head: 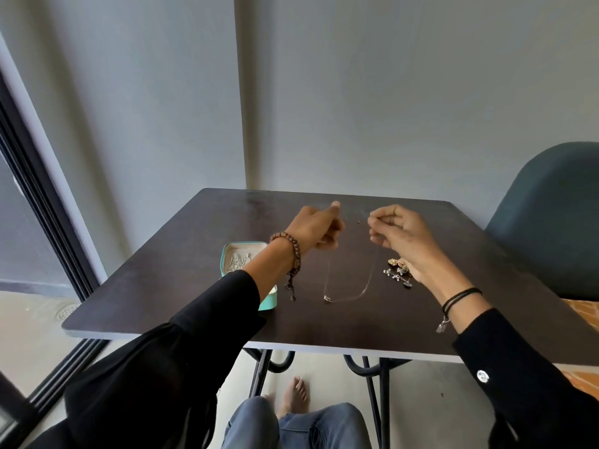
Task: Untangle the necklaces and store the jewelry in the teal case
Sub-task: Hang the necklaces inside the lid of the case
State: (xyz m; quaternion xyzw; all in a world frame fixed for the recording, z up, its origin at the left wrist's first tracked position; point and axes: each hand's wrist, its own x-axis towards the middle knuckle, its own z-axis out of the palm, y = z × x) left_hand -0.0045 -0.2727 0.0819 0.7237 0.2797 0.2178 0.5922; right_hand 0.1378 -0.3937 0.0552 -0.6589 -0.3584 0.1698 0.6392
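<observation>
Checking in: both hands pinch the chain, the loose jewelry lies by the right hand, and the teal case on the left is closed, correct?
Not quite. The head view shows the case open, with silvery pieces inside. The rest stands: the left hand and right hand pinch the chain, and the loose jewelry lies by the right hand.

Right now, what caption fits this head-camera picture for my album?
Left hand and right hand pinch a thin silver necklace over the dark table, open teal case alongside.
</observation>
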